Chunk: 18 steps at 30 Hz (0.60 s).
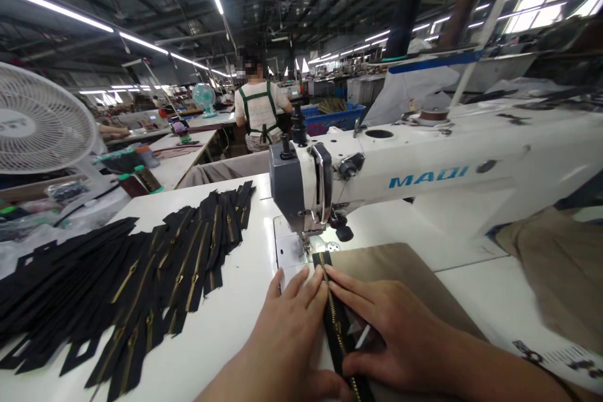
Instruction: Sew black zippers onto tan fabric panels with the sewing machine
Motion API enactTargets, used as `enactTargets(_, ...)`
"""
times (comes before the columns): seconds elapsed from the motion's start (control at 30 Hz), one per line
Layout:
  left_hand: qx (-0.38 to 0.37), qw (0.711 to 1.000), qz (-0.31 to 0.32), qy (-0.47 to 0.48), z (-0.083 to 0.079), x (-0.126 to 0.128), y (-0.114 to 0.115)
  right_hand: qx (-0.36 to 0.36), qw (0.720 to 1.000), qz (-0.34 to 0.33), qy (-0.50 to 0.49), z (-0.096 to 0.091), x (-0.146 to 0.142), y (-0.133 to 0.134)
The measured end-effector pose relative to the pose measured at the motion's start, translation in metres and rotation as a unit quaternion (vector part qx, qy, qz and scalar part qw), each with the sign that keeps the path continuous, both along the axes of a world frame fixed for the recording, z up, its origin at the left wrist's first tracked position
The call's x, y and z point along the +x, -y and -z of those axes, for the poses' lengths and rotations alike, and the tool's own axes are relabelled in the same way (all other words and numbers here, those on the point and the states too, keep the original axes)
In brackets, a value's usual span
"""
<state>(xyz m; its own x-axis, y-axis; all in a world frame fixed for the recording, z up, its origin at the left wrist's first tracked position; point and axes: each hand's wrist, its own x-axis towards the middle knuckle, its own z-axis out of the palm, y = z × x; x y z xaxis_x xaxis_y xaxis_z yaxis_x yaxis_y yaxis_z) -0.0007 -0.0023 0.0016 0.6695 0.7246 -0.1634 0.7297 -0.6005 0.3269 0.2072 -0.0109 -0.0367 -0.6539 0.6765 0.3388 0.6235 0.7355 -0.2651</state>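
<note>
From where I stand, a long black zipper (333, 317) with brass-coloured teeth lies lengthwise between the person's two hands, its far end just in front of the presser foot (307, 244) of a white MAQI sewing machine (424, 163). The left hand (287, 333) rests palm down, fingers stretched and spread rather than clenched; its index fingertip meets the zipper's left side near the far end, and its thumb reaches toward the tape lower down. The right hand (400, 326) comes in from the other side, index and middle fingers extended onto the tape and thumb bent over it nearer the person; whether these fingers pinch the tape or only press it, I cannot tell. Something narrow and white shows under that palm, too hidden to identify. A flat olive-brown fabric panel (381, 257) lies to the right of the zipper, partly beneath the right hand.

On the white tabletop (247, 301) to the left, a pile of black zippers (183, 257) fans out, many showing brass-coloured pulls. More brownish fabric (556, 264) is bunched at the far right. A white electric fan (42, 119) stands beyond the pile, and farther back a co-worker (259, 103) with green straps over a pale top faces away, near a blue crate (334, 118).
</note>
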Motion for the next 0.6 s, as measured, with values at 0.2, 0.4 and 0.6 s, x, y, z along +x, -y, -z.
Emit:
enactTargets(0.2,-0.001,1.000,-0.005,-0.016,-0.009,0.004,0.002,0.002,1.000,-0.014,-0.024,0.002,0.002,-0.001)
enactTargets(0.4,0.011,1.000,-0.006,-0.023,-0.011,0.005,0.004,0.047,0.993,-0.042,-0.096,-0.003,0.010,-0.002)
enactTargets(0.6,0.025,1.000,0.004,-0.016,-0.011,0.004,0.005,0.123,0.989,-0.078,-0.030,-0.003,0.014,-0.003)
